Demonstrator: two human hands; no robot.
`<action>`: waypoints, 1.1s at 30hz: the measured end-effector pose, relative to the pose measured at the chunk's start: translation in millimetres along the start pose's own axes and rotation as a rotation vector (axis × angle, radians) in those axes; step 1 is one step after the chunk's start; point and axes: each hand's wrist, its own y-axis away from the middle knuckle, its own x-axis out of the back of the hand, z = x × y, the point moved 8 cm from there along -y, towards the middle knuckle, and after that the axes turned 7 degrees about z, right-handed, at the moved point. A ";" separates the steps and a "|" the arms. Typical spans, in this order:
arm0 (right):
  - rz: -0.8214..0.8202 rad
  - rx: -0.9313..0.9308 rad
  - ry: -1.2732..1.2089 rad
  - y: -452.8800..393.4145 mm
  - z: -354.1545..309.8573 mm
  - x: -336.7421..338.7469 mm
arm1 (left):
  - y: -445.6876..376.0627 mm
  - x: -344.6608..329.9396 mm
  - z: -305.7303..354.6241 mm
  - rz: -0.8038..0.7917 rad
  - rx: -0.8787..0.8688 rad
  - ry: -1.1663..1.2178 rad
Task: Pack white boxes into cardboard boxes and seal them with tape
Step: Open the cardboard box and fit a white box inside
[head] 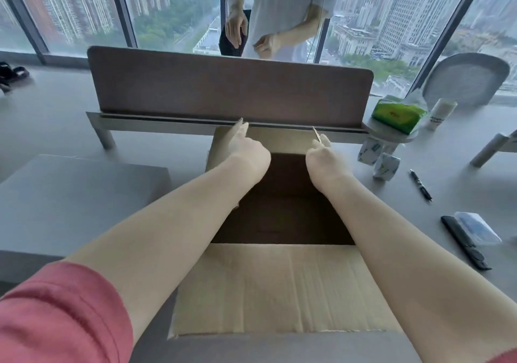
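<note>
At a grey desk [70, 127] beside high-rise windows, an open cardboard box [279, 287] sits before a brown divider [232, 91]. The left hand [246, 152] and right hand [324, 158] each pinch a corner of its far flap [279, 138]. Inside looks dark; no contents can be made out.

A high-rise office is shown — floor-to-ceiling windows [84, 7] are set behind the grey desk [56, 127], and tower blocks and tree-lined streets are seen far below. A brown privacy divider [229, 91] is mounted along the desk's far edge, and a grey chair [465, 78] is placed to the right. Desk clutter — a green tissue pack [398, 113], a pen [420, 185], a black remote-like device [464, 241] — is scattered nearby.
</note>
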 end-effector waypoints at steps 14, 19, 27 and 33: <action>-0.461 -0.366 0.365 44.6 55.6 -57.9 | 19.6 -95.5 -9.9 -0.275 0.324 0.071; -0.423 -0.473 0.152 47.5 69.9 -84.9 | 18.6 -121.9 -12.7 -0.217 0.374 0.199; -0.337 -0.526 -0.104 45.5 88.5 -112.7 | 1.0 -141.8 3.5 -0.193 0.342 0.498; -0.307 -0.592 -0.157 47.4 112.0 -116.2 | -22.1 -127.4 13.4 -0.103 0.374 0.715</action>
